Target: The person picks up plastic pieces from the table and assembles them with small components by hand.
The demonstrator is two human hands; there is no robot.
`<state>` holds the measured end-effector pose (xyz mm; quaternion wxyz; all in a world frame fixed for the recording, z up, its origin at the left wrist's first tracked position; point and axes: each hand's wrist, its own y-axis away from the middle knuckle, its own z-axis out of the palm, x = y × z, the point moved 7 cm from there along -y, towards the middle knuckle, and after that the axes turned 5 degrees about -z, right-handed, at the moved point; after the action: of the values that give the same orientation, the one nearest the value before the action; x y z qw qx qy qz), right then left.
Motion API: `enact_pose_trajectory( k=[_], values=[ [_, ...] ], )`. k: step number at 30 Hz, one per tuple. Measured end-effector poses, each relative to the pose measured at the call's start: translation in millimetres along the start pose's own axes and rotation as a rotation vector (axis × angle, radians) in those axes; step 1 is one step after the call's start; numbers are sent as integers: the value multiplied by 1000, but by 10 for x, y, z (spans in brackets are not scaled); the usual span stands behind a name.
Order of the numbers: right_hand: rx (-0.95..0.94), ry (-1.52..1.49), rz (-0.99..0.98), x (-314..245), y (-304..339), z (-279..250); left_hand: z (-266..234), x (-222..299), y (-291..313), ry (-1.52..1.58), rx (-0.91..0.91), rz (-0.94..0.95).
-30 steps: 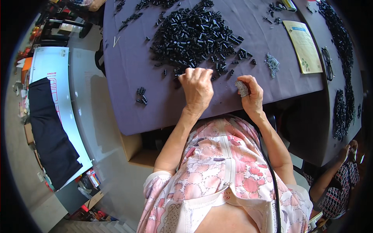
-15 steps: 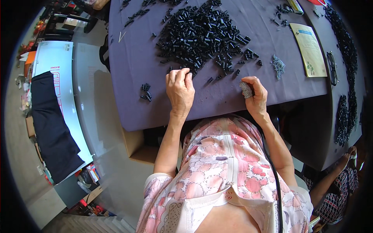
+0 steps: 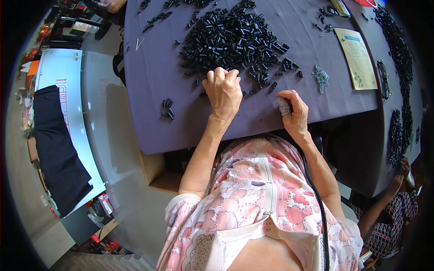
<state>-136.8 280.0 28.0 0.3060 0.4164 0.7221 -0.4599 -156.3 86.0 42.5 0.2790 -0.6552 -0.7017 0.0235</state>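
Note:
My left hand (image 3: 222, 92) is at the near edge of a large pile of short black cylindrical parts (image 3: 233, 40), back of the hand up. Its fingers are curled down; whatever lies under them is hidden. A clump of small silvery metal pieces (image 3: 283, 105) sits in my right hand (image 3: 296, 114), its fingers and thumb closed around it just above the cloth. Several loose black parts (image 3: 260, 77) are scattered between the two hands. To the left lies a small separate group of black parts (image 3: 167, 109).
Beyond my right hand are loose silvery pieces (image 3: 321, 79), a tan printed booklet (image 3: 356, 58) and eyeglasses (image 3: 384, 80). Long heaps of black parts (image 3: 405, 67) line the right-hand table. At lower right, another person's arms (image 3: 384, 198) reach toward that table.
My left hand has moved right and slightly away from me, against the pile's near edge. The right hand keeps its silvery clump. The other person's hands have come up to the right-hand table.

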Motion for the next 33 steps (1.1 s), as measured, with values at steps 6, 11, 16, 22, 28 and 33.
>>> enact_pose_trajectory(
  k=[6, 11, 16, 22, 28, 33],
  values=[
    [-10, 4, -8, 0, -7, 6, -2, 6, 92, 31, -15, 3],
    [-22, 18, -20, -32, -11, 5, -18, 111, 8, 114, 8, 84],
    [-18, 20, -12, -46, -22, 6, 47, 273, -86, 156, -41, 203],
    [-1, 34, 16, -14, -7, -5, 103, 291, -74, 92, -113, 196],
    [-39, 27, 6, -65, -21, 22, 72, 256, -20, 149, -68, 174],
    [-20, -206, 270, 93, 7, 49, -23, 53, 193, 774, -152, -242]
  ],
)
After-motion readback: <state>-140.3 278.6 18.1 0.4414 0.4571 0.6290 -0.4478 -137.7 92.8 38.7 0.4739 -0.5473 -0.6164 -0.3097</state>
